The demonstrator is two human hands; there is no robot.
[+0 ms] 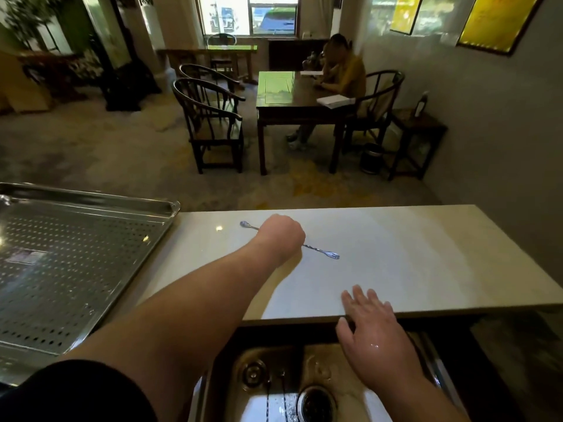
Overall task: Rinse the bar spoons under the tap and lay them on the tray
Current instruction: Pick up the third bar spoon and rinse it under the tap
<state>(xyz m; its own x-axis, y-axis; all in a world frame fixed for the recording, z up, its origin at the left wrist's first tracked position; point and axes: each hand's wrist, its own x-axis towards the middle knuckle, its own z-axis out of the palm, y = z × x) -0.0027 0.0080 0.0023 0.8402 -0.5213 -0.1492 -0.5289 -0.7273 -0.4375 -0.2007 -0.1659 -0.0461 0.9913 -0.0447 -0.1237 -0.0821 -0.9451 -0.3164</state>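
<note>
While L hand (pixel 281 236) fingers hide, spoon (pixel 323 252) passes beneath.

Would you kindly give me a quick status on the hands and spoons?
Left hand closed over bar spoon on counter. Right hand open above sink. Tray bare. Nothing in the way.

Pale stone counter (pixel 411 254) at frame centre carries one bar spoon (pixel 323 252) mid-frame and a perforated steel tray (pixel 76 269) at left.
</note>
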